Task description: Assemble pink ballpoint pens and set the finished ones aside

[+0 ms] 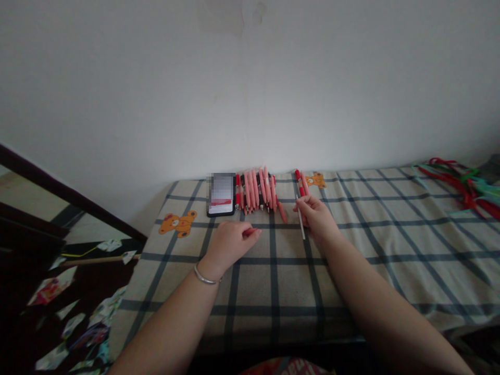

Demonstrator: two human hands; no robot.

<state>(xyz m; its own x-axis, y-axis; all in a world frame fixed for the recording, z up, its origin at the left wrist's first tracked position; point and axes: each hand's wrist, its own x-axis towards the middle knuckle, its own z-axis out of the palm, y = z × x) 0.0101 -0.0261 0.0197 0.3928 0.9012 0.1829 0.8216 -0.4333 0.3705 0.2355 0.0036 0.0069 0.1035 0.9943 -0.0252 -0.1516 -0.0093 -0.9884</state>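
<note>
My left hand (231, 240) rests knuckles-up on the checked cloth (375, 245), fingers curled round a small red pen part (250, 231) that pokes out toward the right. My right hand (315, 214) is closed on a thin white pen refill (301, 223) that slants down to the cloth. A row of several pink and red pens (257, 190) lies near the wall just beyond both hands. Two more red-and-pink pens (301, 183) lie right behind my right hand. A silver bangle (204, 277) circles my left wrist.
A phone (221, 195) lies screen-up left of the pen row. Orange bear prints (177, 223) mark the cloth. A tangle of red and green strips (464, 183) sits at the far right. Paper scraps litter the dark floor (58, 307) on the left.
</note>
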